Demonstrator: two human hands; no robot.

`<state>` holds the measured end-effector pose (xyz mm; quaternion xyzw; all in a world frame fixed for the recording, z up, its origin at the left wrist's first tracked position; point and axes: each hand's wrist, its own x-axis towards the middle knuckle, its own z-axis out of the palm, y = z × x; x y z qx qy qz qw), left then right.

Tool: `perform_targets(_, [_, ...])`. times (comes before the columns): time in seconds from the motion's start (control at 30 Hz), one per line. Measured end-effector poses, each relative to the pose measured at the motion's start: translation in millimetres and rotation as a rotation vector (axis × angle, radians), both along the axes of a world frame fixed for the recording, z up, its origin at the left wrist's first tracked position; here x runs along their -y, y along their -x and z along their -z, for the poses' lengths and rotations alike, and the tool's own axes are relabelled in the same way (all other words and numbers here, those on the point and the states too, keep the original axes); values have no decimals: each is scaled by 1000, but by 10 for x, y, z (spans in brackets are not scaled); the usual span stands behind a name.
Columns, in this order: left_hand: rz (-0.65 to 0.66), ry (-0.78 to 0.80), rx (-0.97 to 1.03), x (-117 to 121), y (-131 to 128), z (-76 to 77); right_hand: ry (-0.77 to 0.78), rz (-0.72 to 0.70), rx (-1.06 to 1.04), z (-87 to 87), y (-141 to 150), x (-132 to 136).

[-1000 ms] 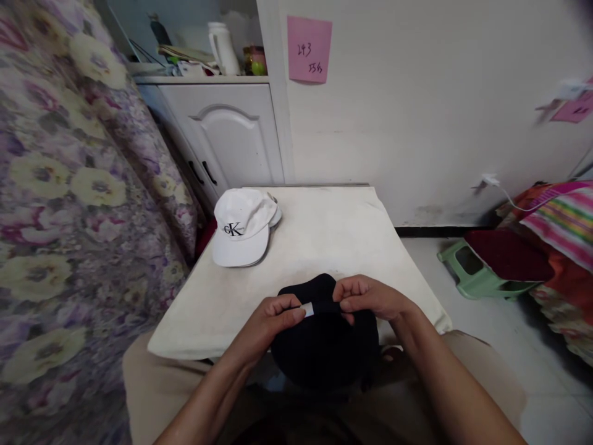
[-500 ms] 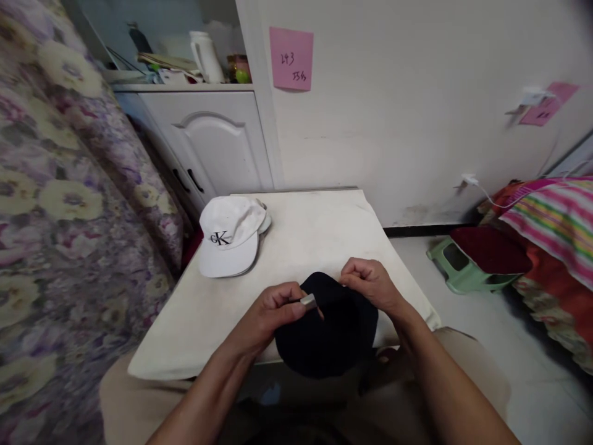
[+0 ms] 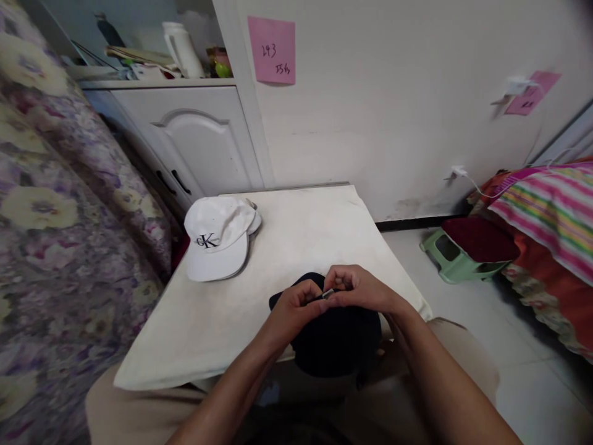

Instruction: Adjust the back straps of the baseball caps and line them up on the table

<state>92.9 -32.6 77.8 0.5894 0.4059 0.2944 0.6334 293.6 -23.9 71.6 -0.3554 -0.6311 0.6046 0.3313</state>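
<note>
We hold a dark cap at the near edge of the cream-covered table. Part of it lies over the tabletop and part reaches past the edge towards our lap; whether it bears on the cover we cannot tell. Our left hand comes in over the near edge of the table, its thumb and curled fingers clamped on the cap's dark band. Our right hand, just beside it over the same edge, pinches the band too, thumb against bent forefinger. Between the two sets of fingertips shows a small pale piece, too small for us to make out fully.

On the left part of the table we see a white cap with black "CK" lettering, its brim facing the near edge; something paler grey shows just behind it. Beyond the table's far left corner stands a white cabinet, with a white jug on its ledge. Beyond the table's far edge, a pink note hangs on the wall. Left of the table falls a flowered curtain; to the table's right, on the floor, stands a green stool with a dark red top.
</note>
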Motion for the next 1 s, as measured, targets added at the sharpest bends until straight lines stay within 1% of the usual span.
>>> perform_targets(0.13, [33, 54, 29, 53, 69, -6, 35, 53, -36, 41, -23, -24])
perform_targets(0.2, [26, 57, 35, 84, 119, 2, 40, 85, -44, 37, -29, -24])
perform_targets(0.3, [17, 56, 35, 99, 193, -16, 51, 94, -77, 17, -14, -17])
perform_targets(0.37, [9, 26, 11, 86, 236, -76, 54, 94, -109, 13, 7, -16])
perform_targets(0.5, [10, -121, -70, 46, 302, -240, 68, 50, -142, 50, 46, -27])
perform_targets(0.57, [23, -160, -104, 41, 320, -270, 76, 25, -149, 80, 64, -26])
perform_targets(0.63, [25, -157, -129, 53, 329, -246, 45, 28, -118, 101, 86, -13])
perform_targets(0.8, [-1, -115, -146, 100, 347, -119, -133, 64, 44, 84, 170, 50])
perform_targets(0.93, [-22, -93, -138, 109, 370, -102, -219, 75, 82, 56, 243, 87])
perform_targets(1.0, [-28, -91, -141, 110, 376, -104, -237, 78, 81, 57, 270, 95])
